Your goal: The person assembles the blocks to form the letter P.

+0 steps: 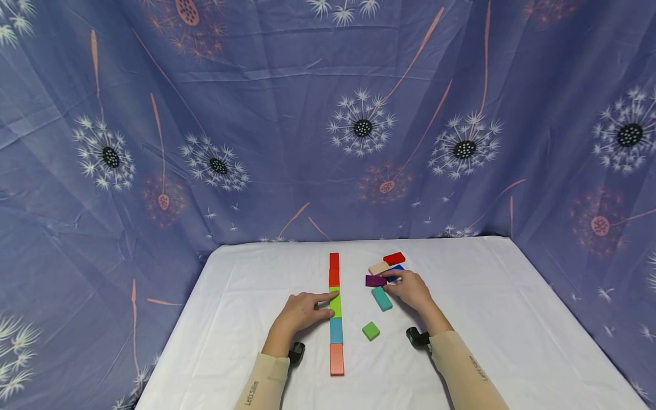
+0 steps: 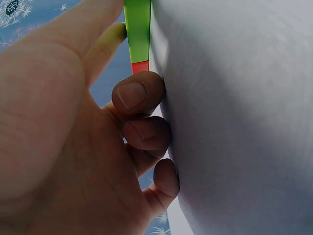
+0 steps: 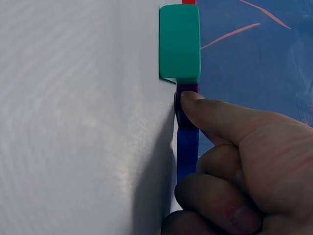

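Observation:
A straight row of wooden blocks lies on the table. From far to near it runs red block [image 1: 334,270], lime green block [image 1: 335,308], light blue block [image 1: 336,330] and salmon block [image 1: 336,359]. My left hand [image 1: 299,312] rests its index finger and thumb on top of the lime green block; its other fingers [image 2: 139,94] curl beside the row, near the cloth. To the right, my right hand [image 1: 411,289] pinches the right end of a purple block [image 1: 375,281] between thumb and index finger. A blue block [image 1: 397,271] lies partly hidden behind that hand.
Just nearer than the purple block lies a teal block [image 1: 381,299]. A cream block [image 1: 378,267] and a loose red block [image 1: 394,258] sit beyond. A small green block [image 1: 371,331] stands between the row and the right forearm. Patterned cloth [image 1: 287,142] hangs behind the white table [image 1: 246,273].

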Available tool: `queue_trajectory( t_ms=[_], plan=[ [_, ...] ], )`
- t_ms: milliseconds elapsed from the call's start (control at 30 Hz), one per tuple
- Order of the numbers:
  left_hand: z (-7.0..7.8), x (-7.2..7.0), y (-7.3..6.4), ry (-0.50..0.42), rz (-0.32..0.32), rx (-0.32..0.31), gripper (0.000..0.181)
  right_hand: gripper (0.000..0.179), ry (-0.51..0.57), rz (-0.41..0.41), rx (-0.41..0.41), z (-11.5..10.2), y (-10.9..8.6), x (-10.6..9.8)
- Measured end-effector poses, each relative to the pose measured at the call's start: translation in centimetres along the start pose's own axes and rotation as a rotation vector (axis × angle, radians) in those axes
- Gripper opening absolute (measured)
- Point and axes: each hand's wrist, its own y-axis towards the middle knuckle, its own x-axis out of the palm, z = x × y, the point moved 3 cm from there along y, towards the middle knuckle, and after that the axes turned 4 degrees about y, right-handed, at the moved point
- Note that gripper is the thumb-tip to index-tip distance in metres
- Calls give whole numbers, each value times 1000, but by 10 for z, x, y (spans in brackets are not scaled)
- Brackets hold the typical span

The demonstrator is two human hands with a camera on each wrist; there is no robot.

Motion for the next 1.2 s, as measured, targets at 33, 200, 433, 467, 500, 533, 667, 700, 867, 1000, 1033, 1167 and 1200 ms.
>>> queue_trajectory(
  t_ms=[33,200,433,467,500,533,667,700,867,1000,1033,1167,1200],
  plan=[
    [0,0,0,2,1,1,53,40,4,0,5,0,0,0],
    [0,0,0,-4,4,0,53,36,57,6,-3,1,1,0],
    [0,-1,0,-3,11,-3,52,36,155,-14,-20,-6,5,-5],
    [0,-2,0,-2,12,-3,52,37,165,-16,-26,-7,6,-6],
    [0,-2,0,0,12,-5,52,37,179,-16,-29,-9,8,-6],
    [0,-2,0,1,12,-6,52,36,196,-21,-34,-11,10,-7],
    [1,-1,0,4,0,-16,52,36,251,-38,-42,-21,18,-9],
    [1,0,0,3,-2,-17,52,35,260,-40,-47,-24,21,-10],
    [2,-2,0,11,-4,-18,53,36,299,-51,-41,-38,38,-8],
    [1,-2,1,23,-4,-9,53,37,336,-66,-16,-44,52,-3],
    [1,-2,2,24,-5,-7,53,37,335,-69,-5,-45,55,-2],
    [1,-1,1,23,-12,-8,53,37,340,-81,35,-49,65,0],
    [1,-2,2,22,-13,-9,53,38,339,-82,40,-51,68,0]
  ],
)
